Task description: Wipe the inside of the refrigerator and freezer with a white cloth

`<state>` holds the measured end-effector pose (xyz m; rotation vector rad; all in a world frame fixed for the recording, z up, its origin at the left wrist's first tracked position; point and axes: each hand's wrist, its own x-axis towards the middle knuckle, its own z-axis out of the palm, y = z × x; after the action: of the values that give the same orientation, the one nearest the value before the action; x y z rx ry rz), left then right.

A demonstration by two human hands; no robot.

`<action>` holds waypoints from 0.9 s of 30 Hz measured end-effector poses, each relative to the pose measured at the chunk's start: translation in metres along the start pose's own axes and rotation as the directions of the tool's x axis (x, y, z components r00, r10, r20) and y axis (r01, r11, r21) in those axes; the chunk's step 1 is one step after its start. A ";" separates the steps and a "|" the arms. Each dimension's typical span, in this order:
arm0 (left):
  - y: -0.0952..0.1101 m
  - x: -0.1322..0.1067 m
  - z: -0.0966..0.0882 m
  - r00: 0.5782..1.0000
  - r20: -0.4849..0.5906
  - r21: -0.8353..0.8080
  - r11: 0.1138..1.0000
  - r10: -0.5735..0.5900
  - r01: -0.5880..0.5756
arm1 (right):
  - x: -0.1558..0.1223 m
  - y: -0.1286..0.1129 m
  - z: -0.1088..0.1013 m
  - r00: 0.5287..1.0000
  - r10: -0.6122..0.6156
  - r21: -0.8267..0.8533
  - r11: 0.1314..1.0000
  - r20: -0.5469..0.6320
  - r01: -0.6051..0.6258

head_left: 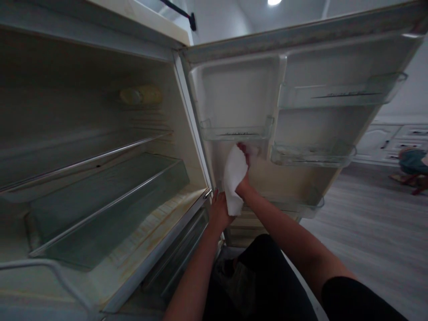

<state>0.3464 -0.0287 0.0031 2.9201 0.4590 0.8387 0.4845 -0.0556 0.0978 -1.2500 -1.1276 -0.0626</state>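
My right hand (pixel 244 185) is closed around a white cloth or paper towel (pixel 236 171) in front of the open fridge door's inner panel (pixel 239 96). Its fingertips are blurred, just below a clear door shelf (pixel 237 133). My left hand (pixel 220 211) is lower, by the hinge side of the door, with its visible fingers stretched out and slightly apart. The cloth's lower end hangs over part of that hand, hiding some of it; whether it touches the door there I cannot tell.
On the left gapes the fridge compartment, with a glass shelf (pixel 83 158), a clear drawer (pixel 117 214) and a yellowish cylindrical thing (pixel 141 95) high up. Brownish stains mark the fridge floor (pixel 147 243). More clear door bins (pixel 312 156) stick out at right. Beyond are wooden flooring (pixel 364 223) and white cabinets (pixel 376 138).
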 end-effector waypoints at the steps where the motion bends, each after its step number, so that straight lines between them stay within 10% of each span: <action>1: 0.001 -0.001 0.001 1.000 -0.021 0.015 1.000 -0.006 0.006 | 0.008 0.006 0.003 0.995 -0.085 -0.057 0.995 0.050 0.088; 8: 0.008 0.002 -0.001 0.995 -0.090 0.091 0.996 0.030 -0.022 | 0.065 0.028 -0.030 0.685 -0.369 -0.185 0.785 0.628 0.592; 14: 0.009 0.004 0.006 0.991 -0.136 0.092 0.996 0.000 0.013 | 0.051 0.019 -0.071 0.803 -0.244 -0.670 0.450 0.544 0.590; 17: 0.010 0.004 0.006 0.989 -0.149 0.093 0.996 -0.004 0.018 | 0.030 0.037 -0.074 0.739 -0.276 -0.656 0.342 0.614 0.673; 22: 0.010 0.003 0.005 0.989 -0.150 0.095 0.995 -0.003 0.018 | 0.020 0.073 -0.092 0.460 -0.233 -0.350 0.392 0.857 0.851; 27: 0.009 0.002 0.003 0.990 -0.139 0.102 0.994 -0.016 0.031 | 0.025 0.069 -0.164 0.399 -0.203 -0.261 0.488 0.894 0.833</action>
<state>0.3521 -0.0372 0.0028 2.9550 0.5623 1.0487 0.6413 -0.1418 0.0844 -1.5054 -2.5208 -0.6001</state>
